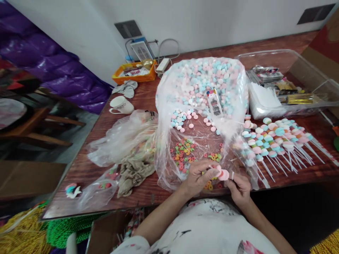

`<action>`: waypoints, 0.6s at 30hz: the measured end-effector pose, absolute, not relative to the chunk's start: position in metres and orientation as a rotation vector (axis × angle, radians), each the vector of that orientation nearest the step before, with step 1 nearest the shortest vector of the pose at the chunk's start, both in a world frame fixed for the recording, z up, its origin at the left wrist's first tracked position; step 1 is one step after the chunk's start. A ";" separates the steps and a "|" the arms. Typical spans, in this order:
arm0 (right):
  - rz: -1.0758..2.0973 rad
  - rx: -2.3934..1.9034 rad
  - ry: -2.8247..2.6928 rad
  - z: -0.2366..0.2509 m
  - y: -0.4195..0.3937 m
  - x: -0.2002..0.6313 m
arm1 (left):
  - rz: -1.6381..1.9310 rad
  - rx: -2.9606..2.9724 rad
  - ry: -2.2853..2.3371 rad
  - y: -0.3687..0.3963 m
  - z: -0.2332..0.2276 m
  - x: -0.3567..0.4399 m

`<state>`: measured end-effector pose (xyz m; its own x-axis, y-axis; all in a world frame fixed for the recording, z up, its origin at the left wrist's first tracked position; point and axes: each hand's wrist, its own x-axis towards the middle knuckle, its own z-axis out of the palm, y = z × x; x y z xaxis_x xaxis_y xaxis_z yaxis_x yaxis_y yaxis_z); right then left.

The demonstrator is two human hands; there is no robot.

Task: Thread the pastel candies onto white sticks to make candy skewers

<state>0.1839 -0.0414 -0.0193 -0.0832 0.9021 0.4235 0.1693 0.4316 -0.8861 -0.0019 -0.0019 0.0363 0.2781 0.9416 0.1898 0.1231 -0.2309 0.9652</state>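
Close to the table's front edge, my left hand (198, 178) pinches pink round marshmallows (224, 175), with a reddish ring against them. My right hand (240, 188) is closed around a short white stick (232, 175) just right of them; whether the stick enters the marshmallows I cannot tell. Beyond my hands lies a large clear plastic bag (165, 141) full of pink, white and blue marshmallows (212, 76), some spilled at its mouth. Loose coloured cereal rings (182, 151) are scattered on the plastic nearby. A small printed packet (214, 102) rests on the bag.
Finished-looking marshmallow skewers (278, 135) are piled at right, below a clear bin (291, 58) with white sticks (263, 100) and packets. Leftward are a mug (121, 105), a plastic bag (119, 137), a crumpled cloth (134, 174) and an orange tray (148, 77).
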 end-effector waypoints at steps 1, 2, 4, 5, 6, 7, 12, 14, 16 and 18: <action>0.805 -0.986 -1.549 -0.020 -0.042 0.184 | 1.065 1.596 1.005 -0.004 0.034 0.000; 0.800 -0.997 -1.551 -0.021 -0.042 0.185 | 1.053 1.594 1.000 -0.005 0.032 0.001; 0.784 -1.002 -1.571 -0.021 -0.041 0.185 | 1.041 1.596 0.977 -0.008 0.028 0.005; 0.775 -0.992 -1.583 -0.021 -0.041 0.185 | 1.034 1.603 0.960 -0.009 0.027 0.007; 0.769 -0.984 -1.594 -0.021 -0.041 0.185 | 1.025 1.613 0.947 -0.010 0.026 0.008; 0.768 -0.982 -1.601 -0.021 -0.041 0.185 | 1.015 1.625 0.941 -0.010 0.025 0.010; 0.804 -1.041 -1.560 -0.027 -0.042 0.185 | 0.879 1.641 0.876 -0.002 0.027 0.007; 0.839 -1.071 -1.504 -0.031 -0.042 0.184 | 0.827 1.617 0.829 0.008 0.031 0.001; 0.894 -1.109 -1.414 -0.035 -0.041 0.184 | 0.832 1.599 0.876 0.026 0.037 -0.006; 0.972 -1.149 -1.315 -0.038 -0.039 0.184 | 0.863 1.642 1.022 0.055 0.042 -0.014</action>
<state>0.1839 -0.0393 -0.0384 0.0527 0.9777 0.2031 0.0923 0.1977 -0.9759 -0.0140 0.0554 0.0418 0.3933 0.9169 0.0682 0.2209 -0.1662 0.9610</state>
